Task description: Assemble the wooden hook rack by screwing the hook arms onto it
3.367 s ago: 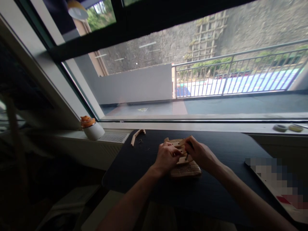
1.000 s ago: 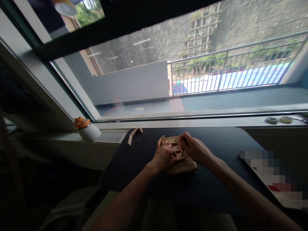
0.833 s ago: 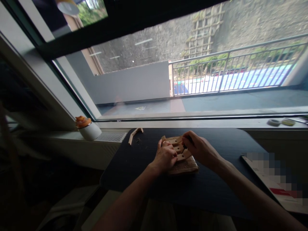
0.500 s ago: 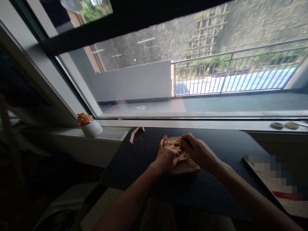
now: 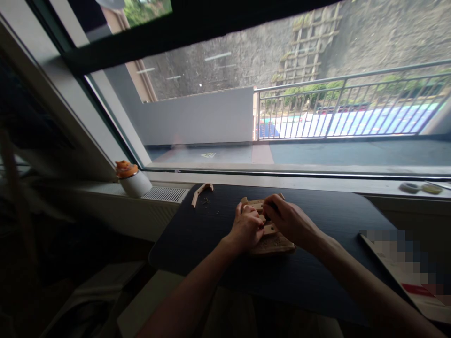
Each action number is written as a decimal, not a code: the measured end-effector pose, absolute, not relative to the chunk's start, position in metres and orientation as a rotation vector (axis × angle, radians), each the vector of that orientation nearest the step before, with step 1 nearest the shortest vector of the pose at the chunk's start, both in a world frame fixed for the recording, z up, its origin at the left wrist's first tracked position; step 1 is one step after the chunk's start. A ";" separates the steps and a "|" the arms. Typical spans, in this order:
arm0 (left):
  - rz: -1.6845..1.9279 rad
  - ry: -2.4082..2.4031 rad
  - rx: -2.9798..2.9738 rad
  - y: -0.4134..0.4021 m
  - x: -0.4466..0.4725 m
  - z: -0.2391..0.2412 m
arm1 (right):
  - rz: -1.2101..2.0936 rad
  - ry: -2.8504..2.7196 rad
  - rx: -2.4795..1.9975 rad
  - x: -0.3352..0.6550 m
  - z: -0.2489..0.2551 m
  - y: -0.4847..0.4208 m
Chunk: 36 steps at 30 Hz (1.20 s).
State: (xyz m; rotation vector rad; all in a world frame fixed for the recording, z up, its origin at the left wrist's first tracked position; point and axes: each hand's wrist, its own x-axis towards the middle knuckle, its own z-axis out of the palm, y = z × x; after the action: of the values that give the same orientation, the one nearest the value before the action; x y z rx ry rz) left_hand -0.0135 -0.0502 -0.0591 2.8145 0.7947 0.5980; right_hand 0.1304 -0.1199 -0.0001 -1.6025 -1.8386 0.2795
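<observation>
A light wooden assembly [image 5: 270, 240] made of flat cut pieces lies on the dark table [image 5: 218, 244] in front of me. My left hand [image 5: 245, 229] rests closed on its left side, fingers curled onto the wooden pieces. My right hand [image 5: 289, 221] is closed over the top right of the wood, pinching a small dark tool that is mostly hidden by the fingers. A separate curved wooden piece [image 5: 199, 192] lies near the table's far left corner, with a few small dark screws [image 5: 205, 201] beside it.
A white pot with an orange lid [image 5: 131, 179] stands on the windowsill by a vent grille [image 5: 165, 194]. Two tape rolls [image 5: 419, 188] lie on the sill at right. A flat sheet [image 5: 408, 274] lies on the table's right edge. A large window is ahead.
My hands have stayed on the wooden assembly with only small finger shifts. My right hand has moved slightly up over the wood. The view has swayed a little.
</observation>
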 end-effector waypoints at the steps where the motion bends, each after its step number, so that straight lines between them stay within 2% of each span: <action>1: 0.599 0.793 2.814 -0.050 -0.014 -0.059 | 0.283 -1.842 -1.597 0.131 0.000 -0.120; 14: 0.733 0.770 2.759 -0.052 -0.015 -0.060 | 0.243 -1.978 -1.589 0.126 0.006 -0.120; 21: 1.221 0.994 2.342 -0.073 -0.035 -0.075 | 0.299 -1.885 -1.581 0.131 0.003 -0.116; 24: 1.312 1.026 2.152 -0.079 -0.035 -0.084 | 0.325 -1.870 -1.591 0.134 0.000 -0.115; 36: 1.232 1.159 2.030 -0.087 -0.012 -0.100 | 0.245 -1.873 -1.632 0.129 0.003 -0.111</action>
State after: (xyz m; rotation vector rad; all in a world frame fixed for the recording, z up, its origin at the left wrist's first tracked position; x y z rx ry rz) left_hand -0.0116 -0.0868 -0.0997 2.0299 1.1587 1.2318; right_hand 0.1295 -0.1106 0.0026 -1.6316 -1.8727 0.2453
